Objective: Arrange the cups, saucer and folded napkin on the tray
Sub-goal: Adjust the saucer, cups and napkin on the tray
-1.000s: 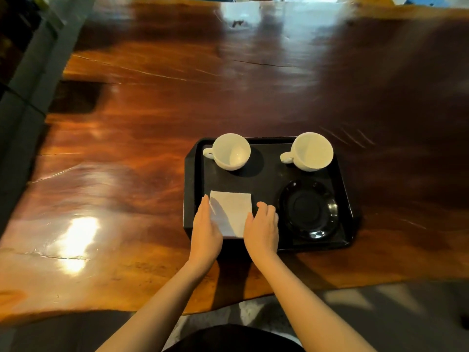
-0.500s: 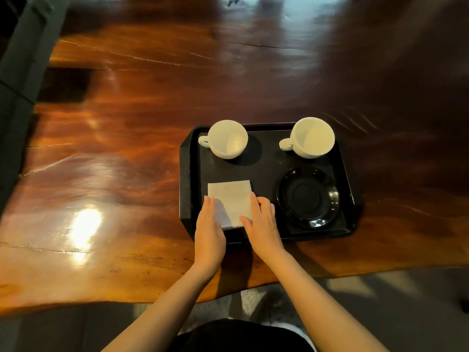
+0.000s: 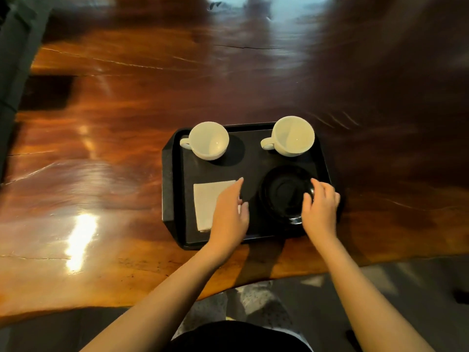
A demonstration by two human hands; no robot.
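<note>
A black tray (image 3: 168,189) lies on the wooden table near its front edge. Two empty white cups stand along the tray's far side, one at the left (image 3: 209,140) and one at the right (image 3: 293,135), both handles pointing left. The folded white napkin (image 3: 206,199) lies flat in the near-left part. My left hand (image 3: 229,212) hovers over the napkin's right edge, fingers apart, holding nothing. The black saucer (image 3: 281,193) sits in the near-right part. My right hand (image 3: 319,209) curls on its right rim, thumb inside and fingers over the edge.
The glossy brown table (image 3: 127,123) stretches far to the left and back, with bright glare patches. Its wavy front edge runs just below the tray, with grey floor (image 3: 406,288) beyond. A dark grey wall or bench edge (image 3: 15,59) runs along the far left.
Both hands have left the napkin's near edge and moved right. My right hand went to the saucer's rim; my left hand now hovers over the napkin's right side. The view has tilted down.
</note>
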